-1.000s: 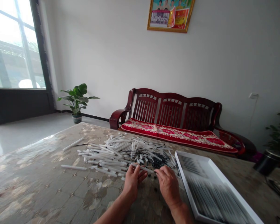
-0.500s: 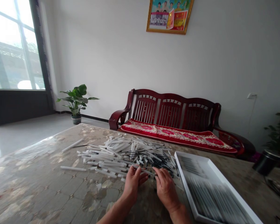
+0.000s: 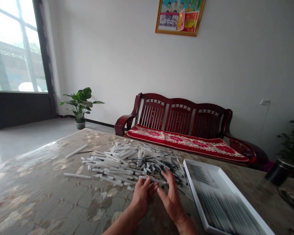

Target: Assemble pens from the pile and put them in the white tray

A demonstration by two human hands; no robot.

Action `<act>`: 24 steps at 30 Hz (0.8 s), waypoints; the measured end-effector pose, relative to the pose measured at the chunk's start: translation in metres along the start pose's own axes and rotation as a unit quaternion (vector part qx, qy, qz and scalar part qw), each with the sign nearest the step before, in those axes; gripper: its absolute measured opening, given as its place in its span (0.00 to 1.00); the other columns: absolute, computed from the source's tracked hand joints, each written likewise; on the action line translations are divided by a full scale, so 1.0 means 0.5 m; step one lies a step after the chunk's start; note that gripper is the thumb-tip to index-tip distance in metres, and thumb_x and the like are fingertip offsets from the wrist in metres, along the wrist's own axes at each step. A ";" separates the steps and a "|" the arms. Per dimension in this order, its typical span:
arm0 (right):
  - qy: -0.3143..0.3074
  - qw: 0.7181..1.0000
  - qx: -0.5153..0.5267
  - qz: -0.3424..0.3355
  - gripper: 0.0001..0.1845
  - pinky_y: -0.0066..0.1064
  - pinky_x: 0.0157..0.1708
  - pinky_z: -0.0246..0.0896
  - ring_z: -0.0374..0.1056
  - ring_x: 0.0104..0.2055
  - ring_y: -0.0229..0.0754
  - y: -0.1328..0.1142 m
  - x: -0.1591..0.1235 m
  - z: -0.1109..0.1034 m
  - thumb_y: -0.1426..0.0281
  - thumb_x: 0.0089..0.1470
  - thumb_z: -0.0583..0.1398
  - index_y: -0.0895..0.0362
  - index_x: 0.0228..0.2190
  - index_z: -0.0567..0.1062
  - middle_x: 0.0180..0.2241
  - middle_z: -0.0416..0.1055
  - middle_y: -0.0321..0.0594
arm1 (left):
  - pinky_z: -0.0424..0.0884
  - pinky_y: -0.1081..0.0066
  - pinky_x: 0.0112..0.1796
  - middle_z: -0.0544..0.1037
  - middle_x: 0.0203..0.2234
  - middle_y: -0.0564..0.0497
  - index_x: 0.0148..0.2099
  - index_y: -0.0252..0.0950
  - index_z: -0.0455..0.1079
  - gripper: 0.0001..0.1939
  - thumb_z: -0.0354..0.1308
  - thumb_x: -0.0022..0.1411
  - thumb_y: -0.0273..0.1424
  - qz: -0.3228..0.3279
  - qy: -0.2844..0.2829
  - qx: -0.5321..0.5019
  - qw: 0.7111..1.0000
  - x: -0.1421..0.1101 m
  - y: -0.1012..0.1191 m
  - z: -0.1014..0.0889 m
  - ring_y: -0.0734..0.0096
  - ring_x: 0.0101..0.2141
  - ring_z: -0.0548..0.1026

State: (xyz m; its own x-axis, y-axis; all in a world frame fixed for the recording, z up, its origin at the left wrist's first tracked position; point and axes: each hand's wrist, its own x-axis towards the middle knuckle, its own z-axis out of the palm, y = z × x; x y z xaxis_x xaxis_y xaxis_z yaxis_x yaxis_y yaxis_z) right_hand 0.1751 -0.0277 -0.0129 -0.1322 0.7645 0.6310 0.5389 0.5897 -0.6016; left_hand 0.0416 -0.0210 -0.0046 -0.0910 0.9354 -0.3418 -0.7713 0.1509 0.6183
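While the left hand (image 3: 142, 195) is being held half curled with its fingers bent inward, the right hand (image 3: 171, 200) is being held open, its fingers spread and raised, with their tips (image 3: 165, 173) being brought to the near edge of the heap. Between the two hands, a single white pen barrel (image 3: 153, 180) is being kept crosswise; the left hand's fingers are being held right at it, but whether it is being gripped cannot be told, and nothing is being held by the right hand. Just behind it, a loose pile of white pen barrels and black refills (image 3: 129, 160) is being spread over a glass-topped table (image 3: 39, 186) with a marble pattern. Two stray barrels (image 3: 77, 175) are being left apart from the pile on the left, near a thin black refill (image 3: 84, 152). To the right, a shallow white tray (image 3: 189, 182) is being rested on the table, with rows of pens (image 3: 225, 205), blurred by the lens, being kept inside it. Further out, a dark red wooden bench (image 3: 178, 117) with a red patterned cushion (image 3: 186, 143) is being stood against the wall, beside a potted plant (image 3: 80, 104) and below a framed picture (image 3: 180, 18).
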 end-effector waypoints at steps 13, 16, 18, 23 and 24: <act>-0.081 0.973 -0.209 0.056 0.15 0.26 0.38 0.67 0.73 0.38 0.40 0.046 0.011 -0.031 0.75 0.57 0.55 0.49 0.38 0.79 0.36 0.75 0.38 | 0.78 0.79 0.25 0.79 0.23 0.50 0.31 0.33 0.67 0.07 0.61 0.59 0.20 -0.041 0.030 -0.104 0.993 0.018 0.033 0.001 0.72 0.25 0.81; -0.145 0.948 -0.274 0.067 0.15 0.24 0.36 0.64 0.73 0.40 0.39 0.035 0.016 -0.025 0.77 0.54 0.58 0.47 0.37 0.79 0.36 0.74 0.36 | 0.78 0.79 0.26 0.78 0.23 0.52 0.32 0.33 0.67 0.07 0.61 0.58 0.18 -0.027 0.008 -0.092 0.995 0.016 0.026 -0.002 0.74 0.24 0.80; -0.158 0.940 -0.290 0.081 0.12 0.26 0.37 0.64 0.72 0.41 0.41 0.034 0.019 -0.021 0.76 0.53 0.59 0.49 0.33 0.79 0.35 0.74 0.37 | 0.78 0.79 0.26 0.78 0.23 0.52 0.32 0.33 0.68 0.07 0.60 0.59 0.17 -0.024 0.004 -0.090 0.996 0.017 0.025 -0.005 0.74 0.24 0.80; -0.031 0.982 -0.132 0.133 0.10 0.31 0.38 0.67 0.74 0.38 0.44 0.056 0.016 -0.008 0.71 0.55 0.55 0.54 0.33 0.77 0.35 0.77 0.42 | 0.77 0.80 0.27 0.78 0.22 0.53 0.31 0.32 0.68 0.08 0.60 0.59 0.17 -0.029 0.001 -0.078 0.997 0.018 0.022 -0.007 0.76 0.24 0.80; 0.009 0.986 -0.062 0.155 0.11 0.32 0.35 0.68 0.74 0.35 0.45 0.058 0.015 -0.005 0.68 0.56 0.55 0.55 0.33 0.77 0.34 0.78 0.43 | 0.77 0.80 0.27 0.78 0.22 0.52 0.31 0.32 0.68 0.08 0.60 0.59 0.17 -0.029 -0.001 -0.072 0.997 0.018 0.021 -0.006 0.76 0.24 0.80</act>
State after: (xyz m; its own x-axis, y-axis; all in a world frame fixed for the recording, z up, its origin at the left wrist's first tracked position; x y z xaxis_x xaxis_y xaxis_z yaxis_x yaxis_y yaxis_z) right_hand 0.1918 -0.0055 -0.0246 0.0681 0.8975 0.4358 0.6491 0.2919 -0.7025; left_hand 0.0309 -0.0119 -0.0033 -0.0422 0.9270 -0.3726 -0.8582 0.1573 0.4886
